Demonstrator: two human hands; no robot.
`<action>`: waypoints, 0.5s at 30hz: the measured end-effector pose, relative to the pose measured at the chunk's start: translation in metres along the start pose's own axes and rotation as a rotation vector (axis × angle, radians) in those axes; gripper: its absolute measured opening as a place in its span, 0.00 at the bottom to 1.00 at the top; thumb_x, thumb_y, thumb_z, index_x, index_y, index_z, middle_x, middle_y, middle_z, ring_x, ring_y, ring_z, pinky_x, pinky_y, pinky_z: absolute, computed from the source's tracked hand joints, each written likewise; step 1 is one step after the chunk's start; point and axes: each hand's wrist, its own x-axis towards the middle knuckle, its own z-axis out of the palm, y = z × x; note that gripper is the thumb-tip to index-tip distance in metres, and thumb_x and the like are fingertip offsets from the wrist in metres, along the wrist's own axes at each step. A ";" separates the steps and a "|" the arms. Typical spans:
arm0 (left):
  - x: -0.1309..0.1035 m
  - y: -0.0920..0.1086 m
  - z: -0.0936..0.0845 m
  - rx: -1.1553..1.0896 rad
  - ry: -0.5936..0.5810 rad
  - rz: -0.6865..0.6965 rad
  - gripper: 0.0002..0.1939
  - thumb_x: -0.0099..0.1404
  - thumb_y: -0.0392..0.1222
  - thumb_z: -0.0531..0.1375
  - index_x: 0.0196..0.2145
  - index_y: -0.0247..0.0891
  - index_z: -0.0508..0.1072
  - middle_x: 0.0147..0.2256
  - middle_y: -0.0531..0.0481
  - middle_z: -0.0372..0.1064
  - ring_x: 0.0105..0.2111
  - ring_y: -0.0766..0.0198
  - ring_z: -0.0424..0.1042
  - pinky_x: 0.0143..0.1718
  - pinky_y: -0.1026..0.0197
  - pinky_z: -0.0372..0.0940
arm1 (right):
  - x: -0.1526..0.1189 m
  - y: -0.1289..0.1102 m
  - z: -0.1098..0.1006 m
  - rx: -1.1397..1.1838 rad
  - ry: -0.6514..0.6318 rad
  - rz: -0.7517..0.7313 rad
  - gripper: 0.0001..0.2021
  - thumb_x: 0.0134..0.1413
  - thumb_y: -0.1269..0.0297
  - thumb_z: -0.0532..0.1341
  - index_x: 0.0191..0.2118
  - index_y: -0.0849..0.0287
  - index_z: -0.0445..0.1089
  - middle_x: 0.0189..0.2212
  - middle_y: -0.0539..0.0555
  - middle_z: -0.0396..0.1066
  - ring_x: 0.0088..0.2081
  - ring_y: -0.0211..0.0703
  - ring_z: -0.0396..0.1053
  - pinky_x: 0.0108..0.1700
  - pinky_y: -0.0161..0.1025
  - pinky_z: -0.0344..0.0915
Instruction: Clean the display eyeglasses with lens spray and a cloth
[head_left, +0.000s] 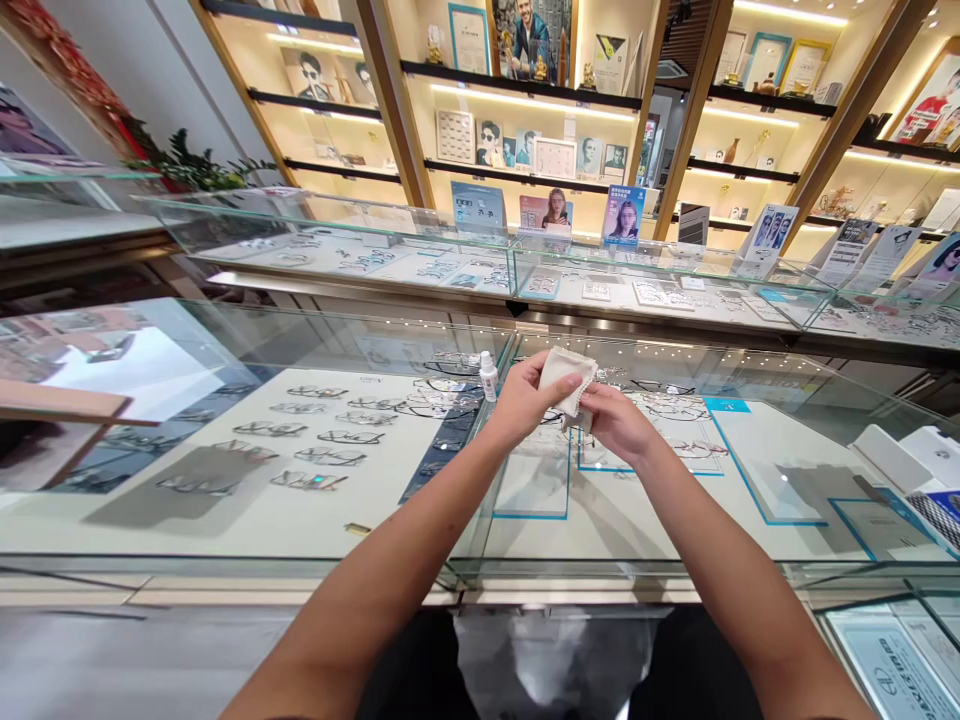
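"So, from the head view, what's hard to make out?"

"Mostly what the small cream cloth with a zigzag edge (564, 370) covers. Something greyish shows under it, too blurred to name, and several fingertips are hidden behind the folds."

"And the fingers?"

"Closed on it, both sets. The left hand (523, 398) pinches it, thumb across the front; the right hand (616, 418) grips its lower right side. It's held above the glass-topped surface (600, 540)."

"Which way does it point?"

"Its broad face is towards the camera, the zigzag border towards the right hand. It's folded, so I can't fix a long axis."

"Any edges near?"

"A seam in the glass passes close to the white plastic bottle (488, 378), upright just beside the left hand. The front edge runs beneath both forearms, with bare glass outside each. At far right, white open cases (896, 460) sit well apart."
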 end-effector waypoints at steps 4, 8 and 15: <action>0.001 -0.001 0.000 -0.018 0.009 -0.003 0.28 0.49 0.61 0.76 0.37 0.35 0.80 0.30 0.50 0.74 0.29 0.65 0.67 0.30 0.64 0.63 | 0.000 -0.001 0.002 -0.012 0.016 -0.004 0.17 0.39 0.55 0.78 0.35 0.57 0.79 0.30 0.49 0.76 0.32 0.39 0.69 0.39 0.40 0.70; 0.000 0.002 0.002 -0.041 0.027 0.005 0.28 0.49 0.62 0.76 0.35 0.35 0.80 0.28 0.51 0.74 0.27 0.67 0.66 0.30 0.64 0.62 | 0.000 -0.002 0.003 -0.050 0.018 -0.024 0.16 0.42 0.55 0.77 0.34 0.57 0.77 0.29 0.48 0.73 0.32 0.38 0.68 0.38 0.39 0.66; 0.003 -0.004 0.002 -0.121 0.067 0.005 0.31 0.53 0.71 0.71 0.29 0.35 0.76 0.23 0.53 0.70 0.24 0.68 0.64 0.27 0.64 0.60 | -0.001 -0.008 0.003 -0.159 0.029 -0.076 0.19 0.42 0.51 0.77 0.27 0.57 0.71 0.26 0.47 0.68 0.30 0.35 0.62 0.34 0.36 0.58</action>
